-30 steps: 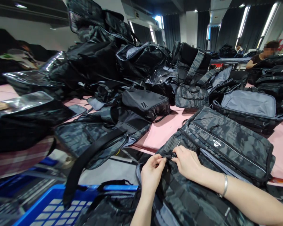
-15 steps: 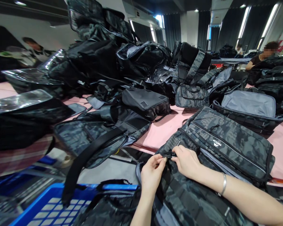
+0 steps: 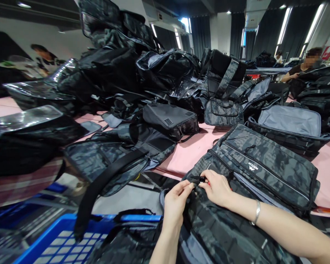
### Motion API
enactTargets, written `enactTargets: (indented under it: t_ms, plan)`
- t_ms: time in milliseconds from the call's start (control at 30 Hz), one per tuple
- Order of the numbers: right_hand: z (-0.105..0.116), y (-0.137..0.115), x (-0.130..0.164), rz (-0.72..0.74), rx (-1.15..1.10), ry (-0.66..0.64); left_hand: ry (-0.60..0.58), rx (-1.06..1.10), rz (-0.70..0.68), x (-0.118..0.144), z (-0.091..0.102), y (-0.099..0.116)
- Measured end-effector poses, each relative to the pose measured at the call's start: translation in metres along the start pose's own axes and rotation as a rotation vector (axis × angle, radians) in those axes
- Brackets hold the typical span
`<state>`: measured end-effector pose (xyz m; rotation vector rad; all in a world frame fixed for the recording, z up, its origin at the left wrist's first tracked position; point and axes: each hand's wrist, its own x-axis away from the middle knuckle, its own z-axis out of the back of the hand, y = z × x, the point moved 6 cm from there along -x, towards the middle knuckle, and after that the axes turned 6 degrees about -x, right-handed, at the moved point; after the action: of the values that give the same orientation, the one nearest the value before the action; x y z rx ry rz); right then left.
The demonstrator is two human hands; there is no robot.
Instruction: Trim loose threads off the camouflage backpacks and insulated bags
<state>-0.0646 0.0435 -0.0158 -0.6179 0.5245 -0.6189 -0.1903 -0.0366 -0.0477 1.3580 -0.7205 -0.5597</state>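
Since the earlier frames the right hand has crept slightly along the zip; the left hand barely shifts. Both pinch shut around the zip pull on the backpack, which lies at the pink surface's near edge.

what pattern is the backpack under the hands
Dark grey-and-black camouflage on the backpack, with a small white logo; clearest in the head view.
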Motion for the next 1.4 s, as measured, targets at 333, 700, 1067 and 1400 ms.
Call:
enactTargets:
  t_ms: [333,700,1067,1400]
  plan:
    - [-0.012,0.009,-0.011,-0.082,-0.512,-0.031,0.003,0.009,-0.021,-0.002,-0.002,-0.002]
    - [0.015,-0.011,-0.003,0.069,0.132,-0.066,0.051,-0.012,-0.051,-0.001,-0.001,-0.002]
    - [0.009,-0.019,0.002,0.038,0.300,-0.089,0.072,-0.024,-0.055,0.000,0.000,-0.004]
    - [-0.002,0.006,-0.006,-0.108,-0.188,-0.035,0.046,-0.047,-0.052,-0.003,0.000,-0.004]
